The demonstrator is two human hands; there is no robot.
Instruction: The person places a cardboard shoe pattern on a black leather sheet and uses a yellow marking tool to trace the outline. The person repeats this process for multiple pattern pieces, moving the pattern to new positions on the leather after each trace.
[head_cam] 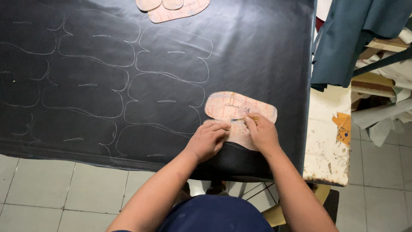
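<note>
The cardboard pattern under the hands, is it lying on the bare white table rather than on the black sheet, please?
No, the cardboard pattern lies on the black sheet, pressed down by the left hand while the right hand holds a pencil to it.

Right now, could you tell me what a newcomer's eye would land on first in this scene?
First, the big black sheet covering the table, chalked with rows of traced outlines on its left. Near its front edge, the left hand presses a tan cardboard pattern flat while the right hand runs a thin pencil over it. More tan patterns lie stacked at the top edge.
</note>
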